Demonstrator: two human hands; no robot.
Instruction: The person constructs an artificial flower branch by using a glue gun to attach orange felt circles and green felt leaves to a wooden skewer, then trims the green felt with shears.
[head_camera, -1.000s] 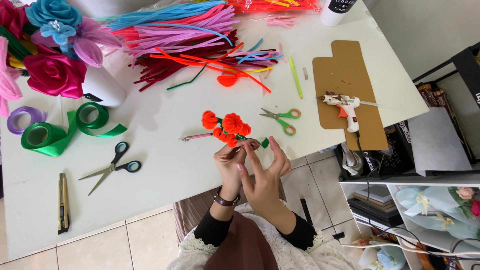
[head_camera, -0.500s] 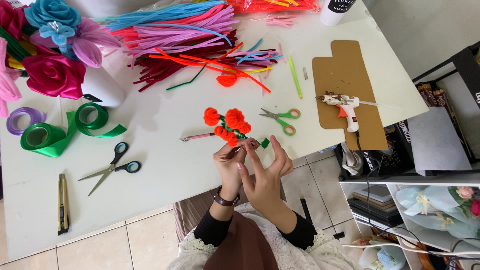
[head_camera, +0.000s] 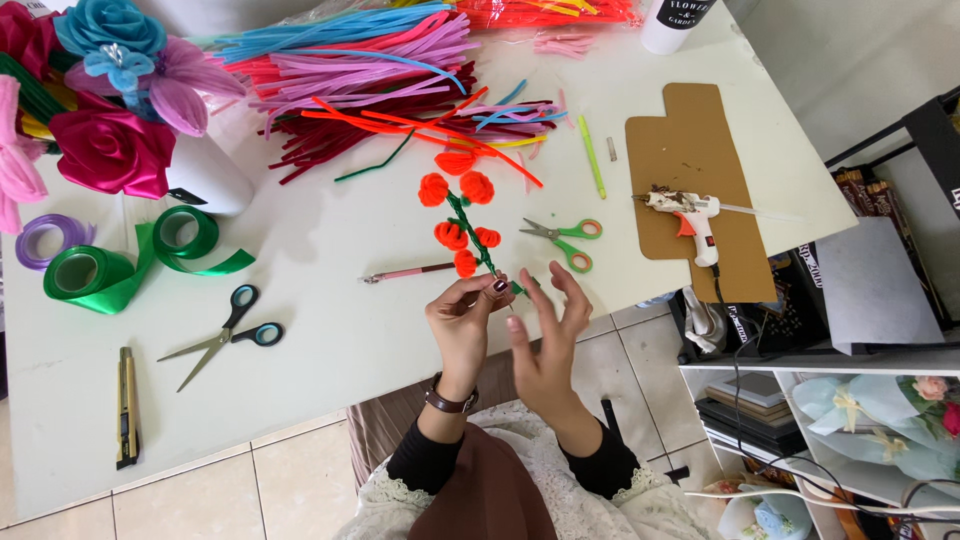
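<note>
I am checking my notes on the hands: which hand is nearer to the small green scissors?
Right. The right hand is open just below the green scissors; the left hand, pinching the flower stem, sits farther to their left.

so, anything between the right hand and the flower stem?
Nothing visible. The left hand pinches the stem at its lower end; the right hand is open just beside it, with only a small empty gap between.

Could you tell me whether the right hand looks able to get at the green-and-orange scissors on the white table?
Probably yes: the right hand is open, and the green-and-orange scissors lie just beyond it with nothing between.
</note>
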